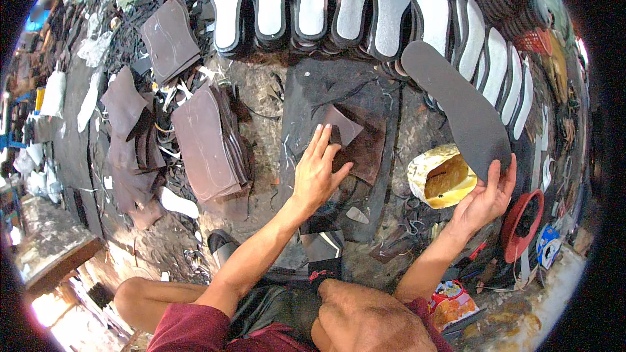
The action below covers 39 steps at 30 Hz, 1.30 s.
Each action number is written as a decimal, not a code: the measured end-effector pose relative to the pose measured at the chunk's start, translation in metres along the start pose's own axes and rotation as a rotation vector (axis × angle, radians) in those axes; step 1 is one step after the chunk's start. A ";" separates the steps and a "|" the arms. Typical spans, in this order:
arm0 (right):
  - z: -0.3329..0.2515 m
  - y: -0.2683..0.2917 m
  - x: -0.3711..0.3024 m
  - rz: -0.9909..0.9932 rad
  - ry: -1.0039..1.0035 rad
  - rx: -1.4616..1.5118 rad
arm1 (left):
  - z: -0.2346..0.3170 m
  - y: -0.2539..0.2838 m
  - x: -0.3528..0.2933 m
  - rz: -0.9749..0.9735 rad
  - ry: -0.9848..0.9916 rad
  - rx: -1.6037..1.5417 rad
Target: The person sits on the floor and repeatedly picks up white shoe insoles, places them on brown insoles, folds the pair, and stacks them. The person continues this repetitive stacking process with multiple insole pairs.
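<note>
A dark grey shoe sole (460,101) is held up at its near end by my right hand (488,197), with the thumb and fingers closed on it. My left hand (318,173) lies with fingers stretched out, the tips touching a small brown sheet piece (343,127). Under that piece is another brown sheet (366,160), both on a black mat (306,85). Just left of my right hand, a yellow and white container (417,179) stands with its mouth showing and a dark stick-like thing inside.
Stacked soles with white tops (308,0) form an arc along the far side and right. Piles of brown sheets (205,146) lie to the left, among scraps. A red ring (521,228) and a bright printed packet (450,303) lie at the near right.
</note>
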State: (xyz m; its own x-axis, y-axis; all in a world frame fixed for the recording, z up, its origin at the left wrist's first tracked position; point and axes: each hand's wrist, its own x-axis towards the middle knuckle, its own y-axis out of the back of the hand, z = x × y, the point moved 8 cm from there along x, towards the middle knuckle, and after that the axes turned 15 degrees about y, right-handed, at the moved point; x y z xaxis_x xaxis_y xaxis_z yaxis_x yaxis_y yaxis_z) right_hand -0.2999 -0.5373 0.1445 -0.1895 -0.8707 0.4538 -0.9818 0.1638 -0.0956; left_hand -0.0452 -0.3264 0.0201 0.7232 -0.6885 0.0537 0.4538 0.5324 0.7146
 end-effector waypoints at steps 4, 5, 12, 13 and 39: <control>0.004 -0.003 -0.003 -0.077 0.008 -0.017 | -0.044 0.004 0.031 -0.128 0.433 -0.146; 0.008 -0.007 -0.007 -0.102 -0.020 0.001 | -0.045 0.022 0.041 -0.031 0.429 -0.262; 0.062 -0.066 -0.081 -0.394 -0.244 -0.026 | -0.139 0.006 0.014 -0.114 0.547 -0.432; 0.082 -0.069 -0.098 -0.425 -0.297 -0.009 | -0.148 0.008 0.007 -0.051 0.578 -0.388; 0.169 -0.069 -0.164 -0.614 -0.522 -0.267 | -0.142 0.020 -0.009 0.218 0.856 -0.278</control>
State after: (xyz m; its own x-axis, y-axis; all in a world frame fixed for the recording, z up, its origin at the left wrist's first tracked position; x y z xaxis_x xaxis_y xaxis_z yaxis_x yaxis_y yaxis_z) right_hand -0.1997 -0.4841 -0.0731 0.3416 -0.9326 -0.1164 -0.8909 -0.3607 0.2758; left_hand 0.0312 -0.2391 -0.0653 0.8950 -0.0198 -0.4457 0.2913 0.7827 0.5500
